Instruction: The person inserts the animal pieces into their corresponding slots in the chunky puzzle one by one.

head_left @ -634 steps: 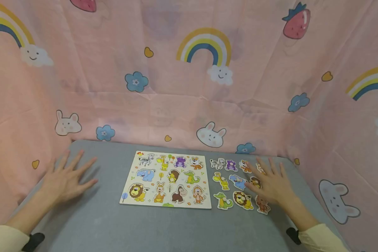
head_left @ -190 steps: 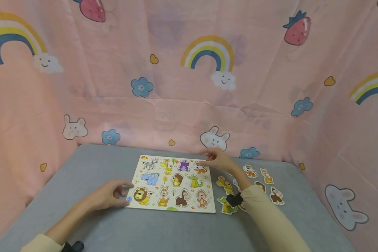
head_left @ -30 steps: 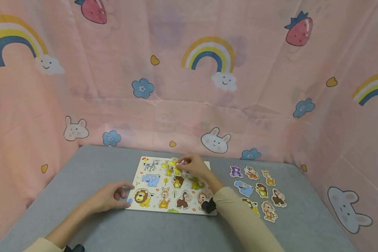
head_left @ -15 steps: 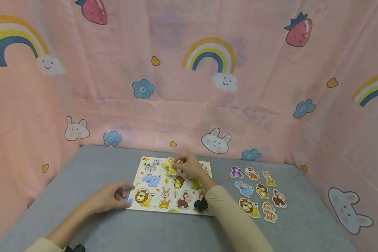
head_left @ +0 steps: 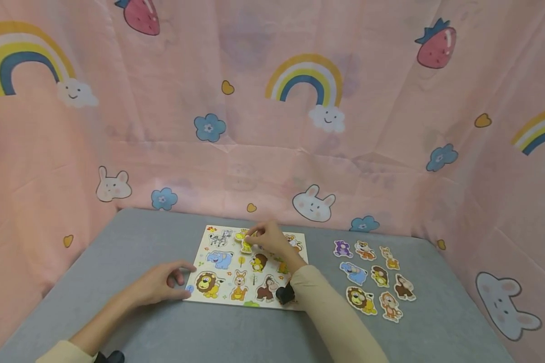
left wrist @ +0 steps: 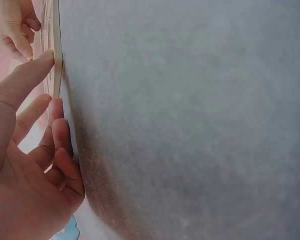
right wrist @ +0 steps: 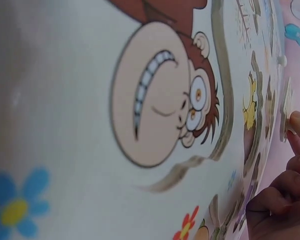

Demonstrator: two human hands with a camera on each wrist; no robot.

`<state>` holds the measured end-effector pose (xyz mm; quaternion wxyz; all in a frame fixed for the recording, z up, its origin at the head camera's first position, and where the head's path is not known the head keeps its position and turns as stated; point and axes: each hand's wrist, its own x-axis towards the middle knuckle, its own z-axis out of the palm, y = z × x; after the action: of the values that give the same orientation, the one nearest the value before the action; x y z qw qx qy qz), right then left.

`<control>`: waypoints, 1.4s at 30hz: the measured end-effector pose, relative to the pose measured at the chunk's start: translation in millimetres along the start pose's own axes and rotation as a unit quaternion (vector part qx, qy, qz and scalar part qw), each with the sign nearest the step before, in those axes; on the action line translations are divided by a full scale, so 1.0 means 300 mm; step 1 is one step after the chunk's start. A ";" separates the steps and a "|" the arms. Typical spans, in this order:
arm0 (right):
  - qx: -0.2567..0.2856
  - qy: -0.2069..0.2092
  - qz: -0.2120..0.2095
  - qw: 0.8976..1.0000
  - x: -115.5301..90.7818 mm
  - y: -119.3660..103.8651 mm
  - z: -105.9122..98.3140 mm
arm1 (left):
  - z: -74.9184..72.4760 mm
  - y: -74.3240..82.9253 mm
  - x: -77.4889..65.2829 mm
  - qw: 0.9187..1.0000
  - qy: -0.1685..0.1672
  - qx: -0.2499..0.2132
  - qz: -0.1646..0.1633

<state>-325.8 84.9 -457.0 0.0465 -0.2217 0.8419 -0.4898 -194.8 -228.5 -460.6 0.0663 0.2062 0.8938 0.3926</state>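
Note:
My right hand [head_left: 272, 241] pinches a giraffe puzzle piece [head_left: 246, 246] between thumb and fingertip, over the giraffe spot in the back row of the puzzle board [head_left: 222, 301]. From the right wrist view that piece [right wrist: 286, 112] appears edge-on, tilted above the board's surface. At the board's left side, my left hand [head_left: 156, 286] holds the edge, its thumb close to the front corner. The left wrist view shows the thumb [left wrist: 32, 75] on the board's edge [left wrist: 58, 55] and the fingers curled beside it. My right hand and forearm hide part of the board's right side.
Several loose animal pieces lie right of the board, among them a purple one [head_left: 342, 248], an elephant [head_left: 353, 273], a lion [head_left: 361, 300] and a monkey [head_left: 391, 307]. A patterned pink cloth [head_left: 236, 171] hangs behind the grey table [head_left: 154, 333].
My right hand has shifted slightly left with the giraffe piece, onto its printed spot. The crocodile piece, beside the board several seconds ago, is gone from there. My left hand stays put.

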 end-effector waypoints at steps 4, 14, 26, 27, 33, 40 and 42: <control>-0.008 0.001 0.009 1.000 0.003 -0.002 -0.003 | -0.002 0.001 0.003 1.000 -0.001 -0.003 0.001; -0.017 0.001 0.008 1.000 0.000 -0.008 0.006 | -0.003 0.008 0.001 1.000 -0.005 -0.007 0.000; -0.030 0.006 0.002 1.000 0.001 -0.020 0.021 | -0.002 0.002 0.003 1.000 -0.004 -0.003 0.007; -0.034 0.008 0.003 0.999 0.001 -0.021 0.023 | -0.002 0.002 0.003 1.000 -0.004 -0.004 0.007; -0.054 0.015 0.023 0.998 -0.002 -0.034 0.030 | -0.002 0.002 0.000 1.000 -0.005 -0.001 0.008; -0.057 0.017 0.045 0.997 -0.005 -0.043 0.026 | -0.001 0.001 0.003 1.000 -0.004 -0.005 0.003; -0.062 0.017 0.050 0.997 -0.002 -0.042 0.025 | -0.002 0.002 0.004 1.000 -0.004 -0.008 0.001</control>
<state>-318.7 73.7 -450.3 0.0432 -0.1733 0.8814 -0.4374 -195.9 -228.0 -459.9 0.0712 0.2082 0.8904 0.3985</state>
